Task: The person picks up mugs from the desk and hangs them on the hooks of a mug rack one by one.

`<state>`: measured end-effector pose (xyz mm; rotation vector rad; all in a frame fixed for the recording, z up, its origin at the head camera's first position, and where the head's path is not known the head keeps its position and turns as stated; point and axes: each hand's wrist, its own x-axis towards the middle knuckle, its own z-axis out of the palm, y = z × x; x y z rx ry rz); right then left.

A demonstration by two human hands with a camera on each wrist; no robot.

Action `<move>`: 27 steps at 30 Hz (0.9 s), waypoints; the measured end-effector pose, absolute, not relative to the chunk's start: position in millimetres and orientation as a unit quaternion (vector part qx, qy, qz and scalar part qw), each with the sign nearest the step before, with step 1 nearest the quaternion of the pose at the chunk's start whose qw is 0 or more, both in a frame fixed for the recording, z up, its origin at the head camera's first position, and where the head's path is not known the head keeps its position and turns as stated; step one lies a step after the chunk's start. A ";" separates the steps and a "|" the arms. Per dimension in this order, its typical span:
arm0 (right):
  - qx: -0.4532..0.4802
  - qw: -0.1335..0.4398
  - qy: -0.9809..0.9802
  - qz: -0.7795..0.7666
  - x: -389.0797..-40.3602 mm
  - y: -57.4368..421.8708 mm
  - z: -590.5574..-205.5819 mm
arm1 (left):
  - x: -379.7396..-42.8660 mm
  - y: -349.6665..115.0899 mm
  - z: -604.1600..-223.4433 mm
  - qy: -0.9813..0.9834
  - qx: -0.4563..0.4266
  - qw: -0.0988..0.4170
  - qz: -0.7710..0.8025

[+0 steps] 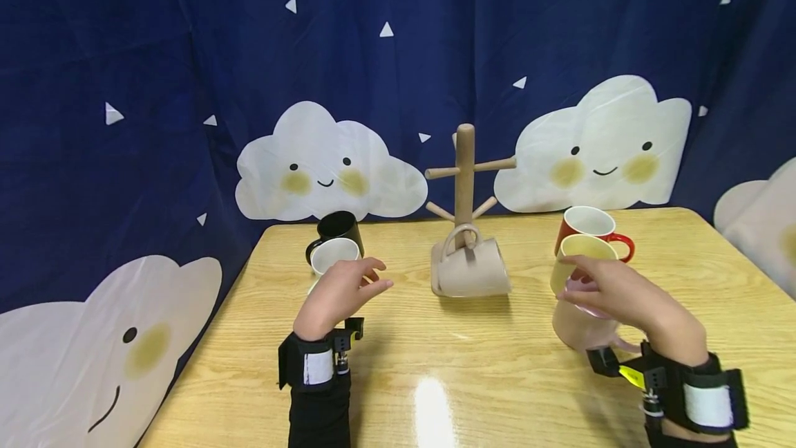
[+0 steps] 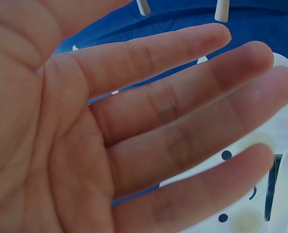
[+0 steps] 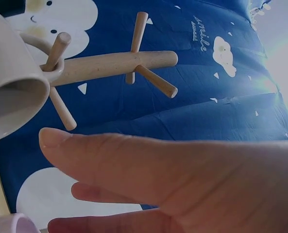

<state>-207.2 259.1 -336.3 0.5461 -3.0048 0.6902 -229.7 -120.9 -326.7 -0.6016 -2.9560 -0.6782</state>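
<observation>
My left hand (image 1: 338,296), fingers extended in the left wrist view, is over a white mug (image 1: 332,254) that it partly hides. Behind that mug stands a black mug (image 1: 351,228). On the other side, my right hand (image 1: 631,299) hovers with loosely bent fingers above a pink mug (image 1: 572,327); whether it touches the rim cannot be told. A yellow mug (image 1: 562,272) and a red mug (image 1: 562,232) are lined up behind the pink one. Between the hands, a beige mug (image 1: 475,272) hangs tilted by its handle on a wooden mug tree (image 1: 464,185).
The mug tree's upper pegs (image 1: 494,164) stick out sideways and carry nothing. A light wooden table (image 1: 398,379) lies under everything. Behind it hangs a dark blue curtain (image 1: 348,54) with clouds printed on it.
</observation>
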 end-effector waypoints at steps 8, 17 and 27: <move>0.188 0.016 -0.958 0.214 -208.8 255.3 -337.7 | -229.1 -120.5 -324.9 -0.954 -0.198 0.026 -0.223; 0.168 0.066 -0.966 0.184 -206.6 242.2 -328.7 | -229.7 -120.8 -324.6 -0.953 -0.201 0.029 -0.223; 0.234 0.288 -0.918 0.136 -227.2 217.1 -259.0 | -228.0 -120.3 -328.1 -0.952 -0.206 0.032 -0.225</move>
